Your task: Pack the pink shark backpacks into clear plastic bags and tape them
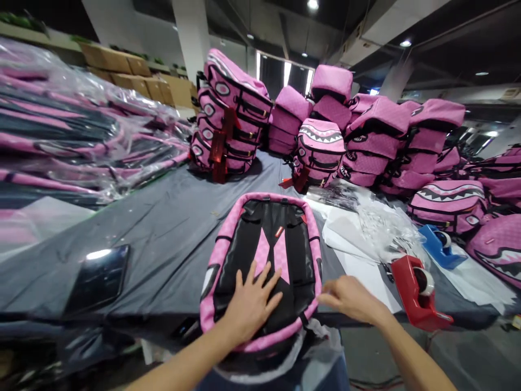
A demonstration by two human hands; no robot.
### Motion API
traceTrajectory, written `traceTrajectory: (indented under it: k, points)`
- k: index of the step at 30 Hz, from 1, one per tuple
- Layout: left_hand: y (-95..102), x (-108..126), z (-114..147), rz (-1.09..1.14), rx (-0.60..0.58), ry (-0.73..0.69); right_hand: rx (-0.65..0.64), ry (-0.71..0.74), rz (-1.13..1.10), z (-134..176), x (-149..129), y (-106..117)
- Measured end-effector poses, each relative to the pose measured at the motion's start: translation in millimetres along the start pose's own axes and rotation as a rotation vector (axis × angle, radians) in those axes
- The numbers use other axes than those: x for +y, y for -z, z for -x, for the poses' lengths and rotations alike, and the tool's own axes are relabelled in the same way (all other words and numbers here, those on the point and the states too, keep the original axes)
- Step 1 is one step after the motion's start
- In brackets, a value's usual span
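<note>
A pink and black backpack (299, 260) lies on its front at the table's near edge, its back panel and black straps facing up. My left hand (252, 298) rests on the lower part of that panel with fingers spread, holding nothing. Beside the right pink edge, my right hand (345, 297) has its fingers curled and close together; whether it pinches anything is hidden. Crumpled clear plastic (321, 334) shows below the bag's lower right corner.
Plastic-wrapped backpacks (61, 130) are piled at left. A black phone (101, 277) lies on the grey cloth. Stacks of pink backpacks (228, 119) stand behind. To the right are white sheets (362, 271), a red tape dispenser (415, 298) and a blue tape dispenser (439, 250).
</note>
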State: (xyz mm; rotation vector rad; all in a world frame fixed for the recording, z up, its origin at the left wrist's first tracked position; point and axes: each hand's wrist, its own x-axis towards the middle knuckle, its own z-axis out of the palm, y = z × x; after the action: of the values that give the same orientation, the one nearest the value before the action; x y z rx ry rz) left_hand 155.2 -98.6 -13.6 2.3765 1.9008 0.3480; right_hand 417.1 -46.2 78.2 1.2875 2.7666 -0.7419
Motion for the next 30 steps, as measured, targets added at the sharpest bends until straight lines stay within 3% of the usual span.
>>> traceTrajectory:
  k: [2, 3, 7, 9, 12, 16, 20, 23, 26, 28, 30]
  points:
    - [10.1, 2.6, 0.0, -0.054, -0.051, -0.019, 0.225, 0.015, 0.1, -8.5, -13.7, 7.4]
    - [16.3, -0.8, -2.5, -0.066, -0.073, -0.052, 0.261, 0.119, 0.136, -16.9, -22.3, 3.5]
    - [33.5, -39.5, -24.9, -0.077, -0.084, -0.321, 0.019, 0.727, 0.346, -66.2, -50.0, -46.5]
    - [29.6, -63.9, -38.3, -0.078, -0.041, -0.461, -0.076, 0.883, 0.383, -89.5, -50.1, -75.3]
    - [7.8, -91.7, -52.1, -0.089, 0.095, -0.524, -0.135, 1.025, 0.362, -113.6, -34.5, -106.0]
    - [-19.7, -104.5, -49.7, -0.063, 0.212, -0.505, -0.205, 1.04, 0.363, -128.5, -16.7, -118.2]
    - [-8.4, -101.9, -50.7, 0.025, 0.111, -0.459, -0.231, 1.002, 0.318, -133.7, -17.4, -110.6]
    - [17.1, -92.4, -78.9, 0.032, 0.03, -0.407, -0.228, 0.962, 0.302, -128.8, -25.5, -105.5]
    - [32.0, -81.5, -123.3, -0.04, 0.131, -0.347, -0.27, 0.891, 0.256, -122.8, -37.0, -103.2]
    - [25.8, -78.9, -150.5, -0.076, 0.215, -0.271, -0.343, 0.831, 0.171, -123.1, -41.4, -98.1]
    - [8.2, -80.4, -168.0, -0.076, 0.22, -0.196, -0.332, 0.757, 0.041, -127.6, -38.9, -83.5]
